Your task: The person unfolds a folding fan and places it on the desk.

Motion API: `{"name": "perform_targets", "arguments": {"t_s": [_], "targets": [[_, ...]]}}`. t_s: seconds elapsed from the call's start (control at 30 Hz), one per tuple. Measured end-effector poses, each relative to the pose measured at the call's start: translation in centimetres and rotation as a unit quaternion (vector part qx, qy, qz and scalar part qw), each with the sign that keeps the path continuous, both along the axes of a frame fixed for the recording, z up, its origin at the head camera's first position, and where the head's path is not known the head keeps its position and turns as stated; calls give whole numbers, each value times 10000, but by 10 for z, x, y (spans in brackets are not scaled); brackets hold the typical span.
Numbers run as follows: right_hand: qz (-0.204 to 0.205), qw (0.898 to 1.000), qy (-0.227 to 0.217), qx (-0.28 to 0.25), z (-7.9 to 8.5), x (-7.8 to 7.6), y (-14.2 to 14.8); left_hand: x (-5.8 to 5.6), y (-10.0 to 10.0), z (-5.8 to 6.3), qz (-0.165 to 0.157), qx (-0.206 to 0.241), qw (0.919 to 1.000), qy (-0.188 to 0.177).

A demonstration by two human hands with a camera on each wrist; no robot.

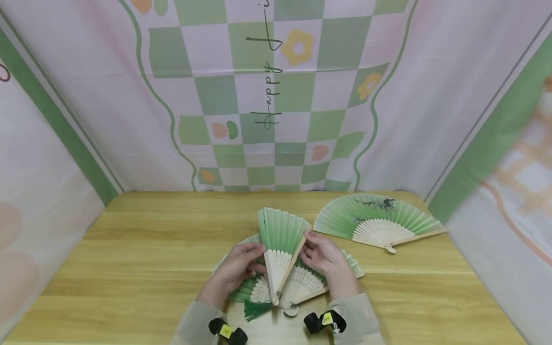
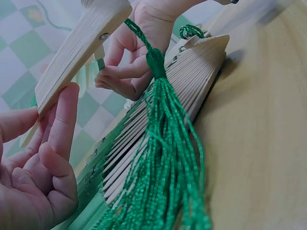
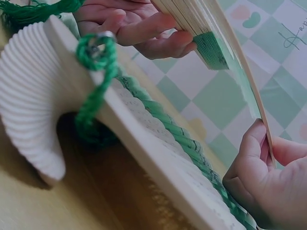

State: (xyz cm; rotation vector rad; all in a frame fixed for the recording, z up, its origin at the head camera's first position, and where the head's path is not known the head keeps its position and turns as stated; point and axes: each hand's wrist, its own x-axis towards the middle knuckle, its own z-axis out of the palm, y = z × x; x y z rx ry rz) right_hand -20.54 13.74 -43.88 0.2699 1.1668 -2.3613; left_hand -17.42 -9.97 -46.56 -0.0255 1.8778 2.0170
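Observation:
Between both hands is a partly spread green folding fan (image 1: 282, 234) with pale wooden ribs, raised over the table and pivot end toward the person. The left hand (image 1: 241, 263) pinches its left side, thumb on one face and fingers behind. The right hand (image 1: 322, 255) pinches the outer guard stick on the right, near its top, plain in the right wrist view. Beneath lies a second green folding fan (image 1: 307, 279), spread open with pierced ribs, partly hidden by the hands and the held fan. A green tassel (image 2: 168, 129) hangs close by the pivots.
A third fan (image 1: 381, 224), spread open, green with a dark painted branch, lies at the back right of the wooden table (image 1: 142, 249). Behind the table's far edge hangs a green-and-white checked cloth (image 1: 295, 91); more printed cloth stands at both sides.

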Motion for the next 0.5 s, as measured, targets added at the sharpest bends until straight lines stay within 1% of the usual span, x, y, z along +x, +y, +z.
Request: {"name": "perform_targets", "arguments": {"t_s": [0.27, 0.5], "targets": [[-41, 10000, -33, 34, 4, 0, 7, 0, 0, 0, 131, 118, 9998, -123], [-196, 9997, -106, 55, 7, 2, 11, 2, 1, 3, 274, 209, 9992, -192]]}}
